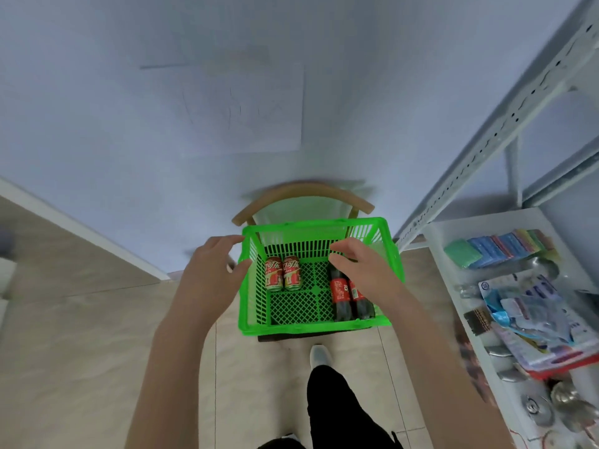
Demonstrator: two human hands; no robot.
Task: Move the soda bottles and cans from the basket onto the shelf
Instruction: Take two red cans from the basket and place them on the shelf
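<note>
A bright green plastic basket point(249, 325) rests on a chair in the middle of the view. Two red soda cans point(283, 273) stand side by side at its back left. Two dark soda bottles point(346, 299) with red labels lie at its right. My left hand point(214, 270) hovers open by the basket's left rim, fingers spread. My right hand point(359, 264) reaches into the basket over the tops of the bottles, fingers apart and holding nothing. The white metal shelf point(453, 286) stands at the right.
A wooden chair back point(301, 192) curves behind the basket, against a pale wall. The shelf's lower board holds coloured sponges point(496, 247), packets point(534, 315) and metal items point(538, 413). My dark trouser leg and shoe point(319, 354) stand on the tiled floor below the basket.
</note>
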